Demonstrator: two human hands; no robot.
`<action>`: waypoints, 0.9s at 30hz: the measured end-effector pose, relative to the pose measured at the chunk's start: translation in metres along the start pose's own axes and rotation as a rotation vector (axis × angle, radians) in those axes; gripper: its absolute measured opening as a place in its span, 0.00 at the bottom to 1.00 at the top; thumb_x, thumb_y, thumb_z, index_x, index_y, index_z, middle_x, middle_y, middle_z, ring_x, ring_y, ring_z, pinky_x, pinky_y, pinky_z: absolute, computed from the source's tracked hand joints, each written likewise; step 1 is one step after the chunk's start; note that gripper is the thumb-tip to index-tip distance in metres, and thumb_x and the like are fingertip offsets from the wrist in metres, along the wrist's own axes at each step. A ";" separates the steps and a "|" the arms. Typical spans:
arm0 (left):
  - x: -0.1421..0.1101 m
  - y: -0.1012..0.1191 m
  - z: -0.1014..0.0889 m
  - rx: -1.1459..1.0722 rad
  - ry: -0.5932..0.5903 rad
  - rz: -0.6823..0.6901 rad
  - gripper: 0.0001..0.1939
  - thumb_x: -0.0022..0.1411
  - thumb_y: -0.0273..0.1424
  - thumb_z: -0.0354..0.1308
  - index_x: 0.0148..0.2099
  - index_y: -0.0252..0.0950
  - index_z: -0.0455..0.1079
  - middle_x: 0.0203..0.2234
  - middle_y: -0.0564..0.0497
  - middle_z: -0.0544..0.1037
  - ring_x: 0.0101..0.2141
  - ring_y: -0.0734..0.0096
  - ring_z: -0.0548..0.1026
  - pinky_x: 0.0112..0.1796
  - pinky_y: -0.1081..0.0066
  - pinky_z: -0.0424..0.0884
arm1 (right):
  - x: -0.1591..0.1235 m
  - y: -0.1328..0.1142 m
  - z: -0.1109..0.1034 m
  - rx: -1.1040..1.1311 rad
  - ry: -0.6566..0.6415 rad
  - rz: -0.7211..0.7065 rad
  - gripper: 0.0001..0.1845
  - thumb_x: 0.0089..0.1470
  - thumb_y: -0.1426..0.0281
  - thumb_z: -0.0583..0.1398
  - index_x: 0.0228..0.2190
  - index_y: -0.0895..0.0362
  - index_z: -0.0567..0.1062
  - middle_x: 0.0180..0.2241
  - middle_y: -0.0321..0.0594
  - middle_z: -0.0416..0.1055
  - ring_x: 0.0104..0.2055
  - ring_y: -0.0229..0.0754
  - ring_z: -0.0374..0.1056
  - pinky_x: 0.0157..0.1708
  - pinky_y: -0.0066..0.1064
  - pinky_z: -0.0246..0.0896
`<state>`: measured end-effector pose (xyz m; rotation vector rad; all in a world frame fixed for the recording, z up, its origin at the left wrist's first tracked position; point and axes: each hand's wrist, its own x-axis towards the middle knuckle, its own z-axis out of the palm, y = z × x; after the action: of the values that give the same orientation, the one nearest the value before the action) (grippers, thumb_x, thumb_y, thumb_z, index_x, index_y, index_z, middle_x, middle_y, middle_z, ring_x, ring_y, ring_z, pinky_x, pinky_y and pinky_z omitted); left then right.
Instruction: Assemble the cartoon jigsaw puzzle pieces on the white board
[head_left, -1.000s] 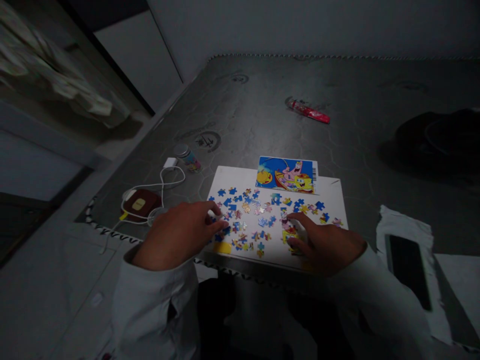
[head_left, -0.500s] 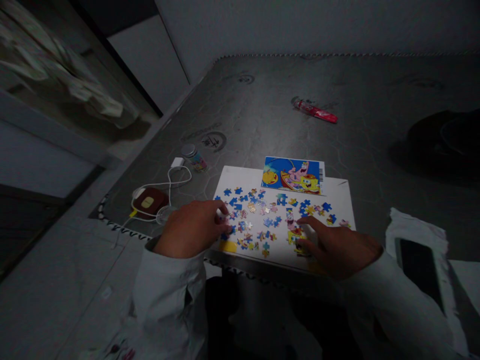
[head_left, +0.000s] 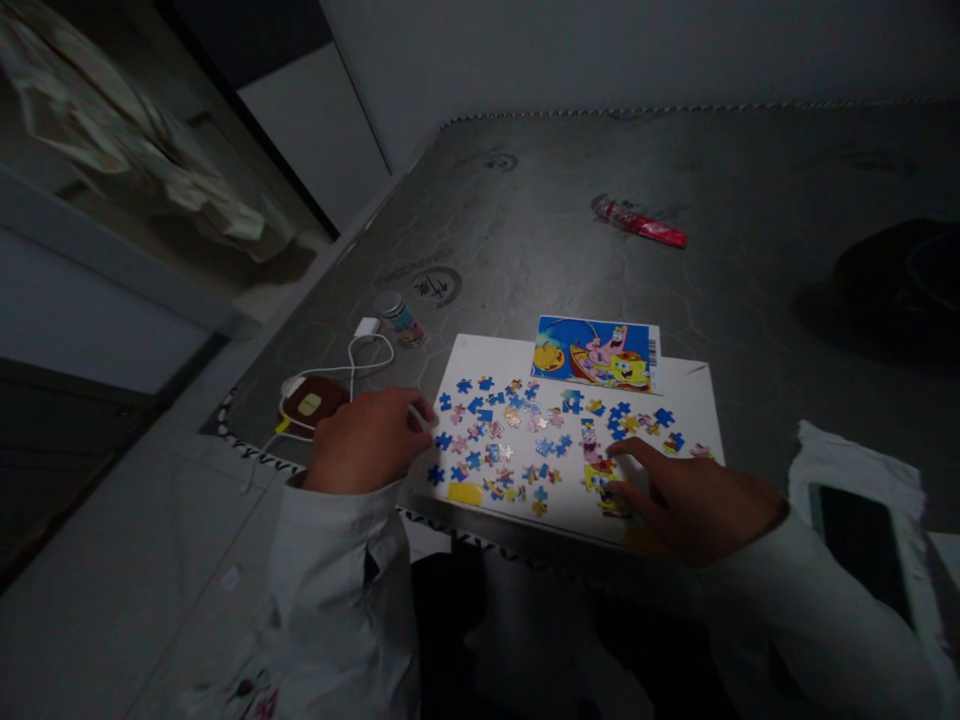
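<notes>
1. Left hand [head_left: 364, 440] slides left, baring pieces [head_left: 458, 414] at the board's [head_left: 491, 350] left edge, fingers slightly parted!
2. Right hand [head_left: 705, 500] stays by the strip [head_left: 589, 440], finger and thumb apart.
3. Thumb partly hides the strip's near end.

A white board [head_left: 491, 352] is laid on the grey table [head_left: 525, 240], with loose pieces [head_left: 544, 447] spread over it. The left hand [head_left: 367, 440] is held at the board's left edge, thumb and forefinger parted, near the pieces. The right hand [head_left: 697, 500] is placed at the right part of the board, its spread thumb and forefinger held at a joined strip [head_left: 590, 440]. The board's far edge is overlapped by a cartoon card [head_left: 589, 353]. To the left, a jar [head_left: 401, 318], a white cable [head_left: 352, 365] and a brown case [head_left: 319, 398] are seen; a phone [head_left: 862, 545] is rested on a white cloth [head_left: 823, 450] at the right, and a red packet [head_left: 641, 222] is placed farther back
</notes>
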<state>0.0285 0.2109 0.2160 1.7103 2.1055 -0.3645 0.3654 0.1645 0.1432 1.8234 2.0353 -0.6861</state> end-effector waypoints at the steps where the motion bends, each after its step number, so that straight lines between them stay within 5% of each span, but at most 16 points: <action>1: 0.000 0.000 0.000 -0.002 -0.008 -0.001 0.13 0.70 0.31 0.65 0.54 0.46 0.84 0.53 0.48 0.90 0.53 0.50 0.86 0.50 0.56 0.77 | 0.000 0.000 0.000 -0.002 -0.018 0.010 0.31 0.73 0.44 0.55 0.68 0.40 0.76 0.43 0.46 0.89 0.45 0.63 0.86 0.42 0.51 0.75; 22: 0.009 0.003 0.004 -0.038 -0.106 0.033 0.09 0.65 0.32 0.70 0.48 0.45 0.83 0.50 0.51 0.91 0.53 0.52 0.87 0.44 0.60 0.75 | -0.008 -0.024 -0.019 -0.046 -0.136 0.044 0.30 0.76 0.52 0.50 0.71 0.42 0.73 0.53 0.54 0.88 0.55 0.68 0.85 0.44 0.50 0.73; 27: 0.008 0.005 0.004 -0.038 -0.114 0.029 0.09 0.64 0.30 0.70 0.47 0.44 0.83 0.50 0.51 0.91 0.52 0.53 0.87 0.44 0.60 0.73 | -0.013 -0.028 -0.013 -0.074 -0.015 0.061 0.27 0.77 0.55 0.51 0.68 0.42 0.77 0.49 0.51 0.89 0.52 0.65 0.86 0.42 0.48 0.73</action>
<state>0.0327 0.2177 0.2089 1.6567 1.9920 -0.4012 0.3404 0.1594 0.1651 1.8251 1.9599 -0.5981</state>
